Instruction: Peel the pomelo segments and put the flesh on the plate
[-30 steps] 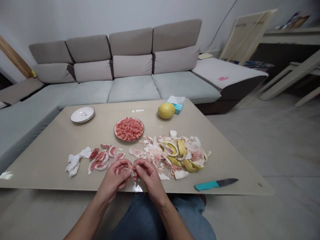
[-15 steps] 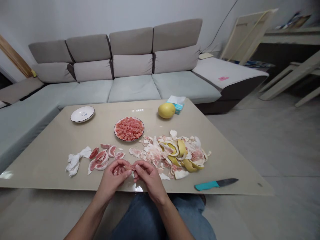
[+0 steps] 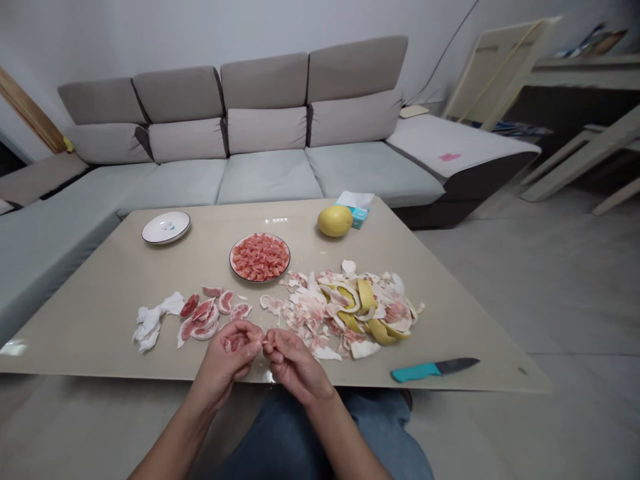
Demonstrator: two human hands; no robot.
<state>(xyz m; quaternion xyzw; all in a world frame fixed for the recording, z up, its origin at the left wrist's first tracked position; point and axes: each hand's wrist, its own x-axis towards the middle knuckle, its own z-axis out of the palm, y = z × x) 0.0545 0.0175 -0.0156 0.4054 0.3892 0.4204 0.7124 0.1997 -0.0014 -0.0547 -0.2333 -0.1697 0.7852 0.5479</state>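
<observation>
A grey-and-taupe sectional sofa (image 3: 265, 173) runs across the far side of the room, and in front of it stands a low beige table (image 3: 100, 327) with a glossy top. Near the far edge of the table sit a whole yellow pomelo (image 3: 335, 221), a tissue box (image 3: 358, 218) just behind it, and a small white plate (image 3: 147, 235). Toward the middle, a round plate (image 3: 260, 281) bears a mound of glistening pink pulp. A heap of peel (image 3: 350, 320), spongy white pith mixed with curled yellow rind, spreads right of centre, while a teal-handled kitchen knife (image 3: 435, 368) lies flat along the front edge, toward the right corner. Left of the hands are crumpled tissue (image 3: 150, 327) and a loose row of pink pomelo segments (image 3: 203, 320). Over the front edge, the left hand (image 3: 225, 360) cups a moist, pink pomelo segment (image 3: 236, 343) in a closed, curled grip. The segment's long axis runs roughly sideways along the table edge, pointing toward the right hand (image 3: 295, 367), so the left hand is nearer its body. The right fingertips (image 3: 270, 338) pinch narrowly at its near end, touching the fibrous flesh or a thin shred of membrane; which of the two is too small to tell.
</observation>
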